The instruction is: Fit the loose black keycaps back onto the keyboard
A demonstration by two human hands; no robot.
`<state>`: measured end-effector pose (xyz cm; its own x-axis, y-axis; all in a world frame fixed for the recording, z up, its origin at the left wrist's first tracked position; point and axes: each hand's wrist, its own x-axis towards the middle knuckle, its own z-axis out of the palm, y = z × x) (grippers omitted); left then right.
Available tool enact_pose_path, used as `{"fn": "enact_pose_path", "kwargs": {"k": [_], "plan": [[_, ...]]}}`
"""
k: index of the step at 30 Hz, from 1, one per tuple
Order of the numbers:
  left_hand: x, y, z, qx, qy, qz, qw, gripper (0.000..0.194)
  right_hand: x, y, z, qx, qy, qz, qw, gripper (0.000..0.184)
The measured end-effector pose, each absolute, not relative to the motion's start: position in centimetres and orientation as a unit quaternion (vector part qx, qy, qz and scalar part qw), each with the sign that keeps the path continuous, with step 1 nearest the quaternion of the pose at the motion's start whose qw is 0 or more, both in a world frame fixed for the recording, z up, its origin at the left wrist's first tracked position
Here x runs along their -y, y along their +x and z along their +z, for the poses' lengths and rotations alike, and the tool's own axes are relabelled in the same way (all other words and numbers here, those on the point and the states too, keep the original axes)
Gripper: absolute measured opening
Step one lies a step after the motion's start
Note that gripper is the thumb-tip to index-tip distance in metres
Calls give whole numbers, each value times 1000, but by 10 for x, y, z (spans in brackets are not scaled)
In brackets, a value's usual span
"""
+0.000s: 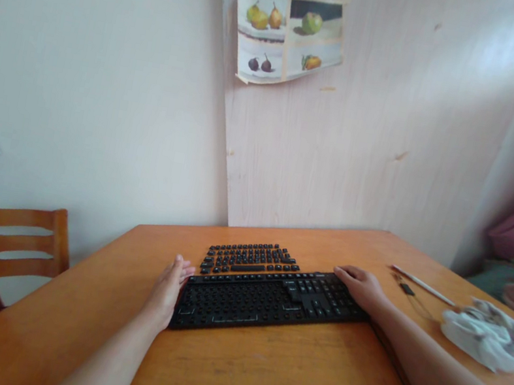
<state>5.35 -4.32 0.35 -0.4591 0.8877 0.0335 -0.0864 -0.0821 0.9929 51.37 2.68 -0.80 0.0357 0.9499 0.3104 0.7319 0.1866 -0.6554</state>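
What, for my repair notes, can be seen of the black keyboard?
The black keyboard looks plastic, long and rectangular, flat on the wooden table. Its left section shows bare key mounts; fitted keycaps sit at the right. Loose keycaps lie behind it. The left hand appears to touch its left end; the right hand rests on its right end.

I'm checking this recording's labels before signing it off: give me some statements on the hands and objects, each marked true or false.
1. The bare left hand is at the left end of the long black plastic keyboard. True.
2. The bare right hand grips the slim white stick. False: the right hand is over the keyboard's right end; the stick lies apart.
3. Loose black plastic keycaps lie in rows beyond the keyboard. True.
4. The crumpled whitish bundle lies left of the keyboard. False: it lies to the right.
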Motion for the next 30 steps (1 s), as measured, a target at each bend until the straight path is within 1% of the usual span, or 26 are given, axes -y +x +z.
{"fn": "enact_pose_path", "kwargs": {"k": [7, 13, 16, 18, 21, 26, 28, 30], "plan": [[47, 54, 5, -547, 351, 651, 393, 44, -25, 515, -7, 682, -616, 154, 364, 46], [49, 52, 10, -521, 283, 700, 397, 26, -30, 518, -12, 671, -613, 181, 376, 48], [50, 44, 20, -528, 230, 720, 388, 22, -31, 519, -14, 663, -618, 190, 377, 49], [51, 38, 28, -543, 212, 719, 379, 22, -31, 519, -14, 664, -620, 191, 373, 50], [47, 31, 38, -576, 239, 696, 356, 27, -30, 519, -13, 666, -623, 191, 365, 51], [21, 15, 39, -630, 411, 604, 262, 47, -27, 518, -11, 650, -640, 188, 364, 54], [7, 9, 36, -636, 449, 581, 239, 49, -27, 518, -11, 648, -640, 188, 366, 56], [-7, 4, 33, -633, 471, 570, 230, 46, -27, 518, -12, 647, -641, 188, 367, 57]]}}
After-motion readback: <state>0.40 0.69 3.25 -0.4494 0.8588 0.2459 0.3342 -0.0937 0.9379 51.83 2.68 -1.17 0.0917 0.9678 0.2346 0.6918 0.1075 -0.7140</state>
